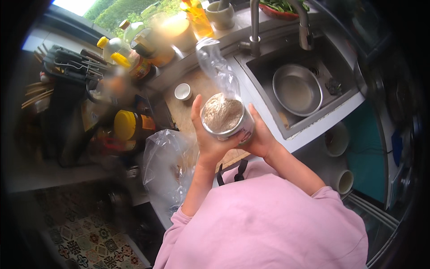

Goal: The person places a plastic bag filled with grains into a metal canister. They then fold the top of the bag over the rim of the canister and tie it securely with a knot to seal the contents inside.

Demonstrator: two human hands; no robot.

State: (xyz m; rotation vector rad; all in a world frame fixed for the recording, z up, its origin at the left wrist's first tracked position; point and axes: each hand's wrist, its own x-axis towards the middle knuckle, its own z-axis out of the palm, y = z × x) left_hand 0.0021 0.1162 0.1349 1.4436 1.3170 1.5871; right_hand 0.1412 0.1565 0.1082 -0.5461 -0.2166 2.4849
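Both my hands hold a round canister [248,129] with a light brown powder [222,112] inside it. My left hand [211,139] grips its left side, thumb or finger pointing up. Around its right and lower side lies my right hand [260,134]. A clear plastic bag [218,64] extends from the canister's far rim toward the window ledge. Below the canister is a tan board [174,104], with a small white cup [183,91] on it. A second clear plastic bag [168,164] lies left of my left forearm.
On the right, a metal bowl [297,90] with cloudy liquid sits in the sink [289,132] under a faucet [255,33]. Bottles and a mortar [220,16] line the window ledge. A yellow-lidded jar [126,125] and a utensil holder [63,117] stand at left.
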